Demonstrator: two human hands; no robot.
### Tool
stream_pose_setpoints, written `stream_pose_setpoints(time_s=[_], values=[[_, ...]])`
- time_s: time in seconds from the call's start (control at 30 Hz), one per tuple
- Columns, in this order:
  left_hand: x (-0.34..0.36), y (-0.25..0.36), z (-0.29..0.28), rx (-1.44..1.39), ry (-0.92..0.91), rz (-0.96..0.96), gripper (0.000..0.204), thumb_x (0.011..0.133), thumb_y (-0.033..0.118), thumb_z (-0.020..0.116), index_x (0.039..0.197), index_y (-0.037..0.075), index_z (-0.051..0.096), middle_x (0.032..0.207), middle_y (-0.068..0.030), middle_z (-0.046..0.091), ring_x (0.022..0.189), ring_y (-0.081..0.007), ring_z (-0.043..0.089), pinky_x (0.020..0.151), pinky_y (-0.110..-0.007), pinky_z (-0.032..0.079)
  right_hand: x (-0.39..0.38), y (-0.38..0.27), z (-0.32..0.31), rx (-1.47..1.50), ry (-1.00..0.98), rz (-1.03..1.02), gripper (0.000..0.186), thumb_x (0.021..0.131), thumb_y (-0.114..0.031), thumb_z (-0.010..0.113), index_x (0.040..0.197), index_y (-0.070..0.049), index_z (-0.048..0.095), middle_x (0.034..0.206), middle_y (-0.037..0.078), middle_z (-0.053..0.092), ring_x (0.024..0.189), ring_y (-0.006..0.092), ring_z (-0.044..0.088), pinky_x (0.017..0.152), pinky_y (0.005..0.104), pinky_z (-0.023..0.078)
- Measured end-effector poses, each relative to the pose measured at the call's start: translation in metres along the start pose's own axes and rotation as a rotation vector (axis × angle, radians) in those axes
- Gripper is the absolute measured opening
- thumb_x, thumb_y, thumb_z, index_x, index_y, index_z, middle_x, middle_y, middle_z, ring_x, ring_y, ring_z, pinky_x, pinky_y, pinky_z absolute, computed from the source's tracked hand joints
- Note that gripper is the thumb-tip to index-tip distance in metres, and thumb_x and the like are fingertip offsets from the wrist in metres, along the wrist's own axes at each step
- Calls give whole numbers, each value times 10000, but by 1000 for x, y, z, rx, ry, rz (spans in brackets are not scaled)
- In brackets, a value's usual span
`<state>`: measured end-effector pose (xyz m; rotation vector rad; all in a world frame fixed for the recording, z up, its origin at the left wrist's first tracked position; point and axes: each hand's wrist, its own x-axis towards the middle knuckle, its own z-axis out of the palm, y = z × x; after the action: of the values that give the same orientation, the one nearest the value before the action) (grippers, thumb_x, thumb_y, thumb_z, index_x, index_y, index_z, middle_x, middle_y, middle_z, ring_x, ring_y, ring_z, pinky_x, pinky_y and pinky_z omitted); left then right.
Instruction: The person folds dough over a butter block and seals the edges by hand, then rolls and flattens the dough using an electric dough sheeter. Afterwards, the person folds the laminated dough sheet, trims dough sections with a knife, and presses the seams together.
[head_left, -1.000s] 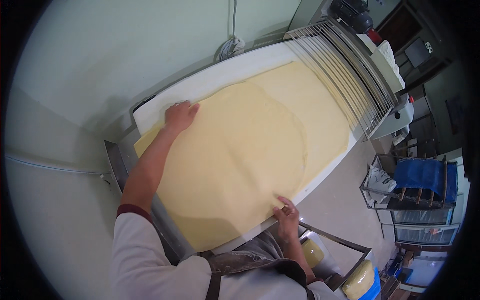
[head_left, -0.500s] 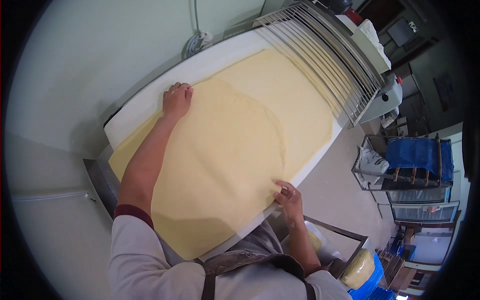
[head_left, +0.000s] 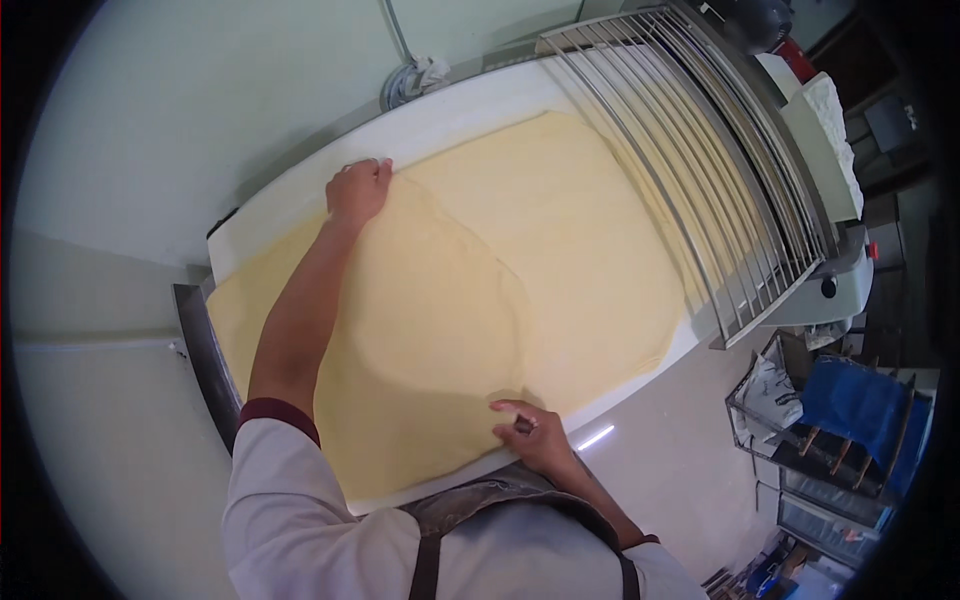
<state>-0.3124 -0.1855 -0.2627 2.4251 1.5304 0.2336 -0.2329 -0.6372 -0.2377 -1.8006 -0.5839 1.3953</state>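
A wide, pale yellow dough sheet (head_left: 590, 230) lies on a white bench or belt. One layer overlaps another, its uneven edge (head_left: 500, 265) running from the far side toward me. At the far side, my left hand (head_left: 360, 190) is closed, fingers curled on the border of the dough; the fingertips are partly hidden. My right hand (head_left: 538, 440) hovers at the near border by the end of the overlapping edge. Its thumb and forefinger are apart, with nothing visible between them.
A metal bar guard (head_left: 690, 180) covers the dough's far right end, with a machine housing (head_left: 835, 285) beside it. A wall (head_left: 150, 180) runs along the left, carrying a coiled cable (head_left: 400, 85). A rack with blue cloth (head_left: 855, 400) stands at right.
The view has shifted, placing the guard farther right. The overlapping dough edge lies farther left. My right hand has come left and nearer, its fingers now spread. My left hand stays at the far border.
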Motion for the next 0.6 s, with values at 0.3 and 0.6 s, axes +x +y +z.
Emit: stream_pose_setpoints(time_s=[0.3,0.6], values=[[-165,107,37,98,-31,405,825,939,466,497,1499,-54,184,1567,-244,196,1469,-373,168,1180,-525,134,46,-19,-213,-739,796,-421,504,860,-46,617,1333,30,463,1298,249,522,1154,441,507,1031,476,383],[-57,236,84,-9,-118,666,738,934,413,511,1497,9,257,1564,-179,251,1461,-313,216,1162,-528,191,81,-26,-236,-205,596,32,387,847,12,623,1218,65,525,1050,66,602,932,115,548,846,247,440]])
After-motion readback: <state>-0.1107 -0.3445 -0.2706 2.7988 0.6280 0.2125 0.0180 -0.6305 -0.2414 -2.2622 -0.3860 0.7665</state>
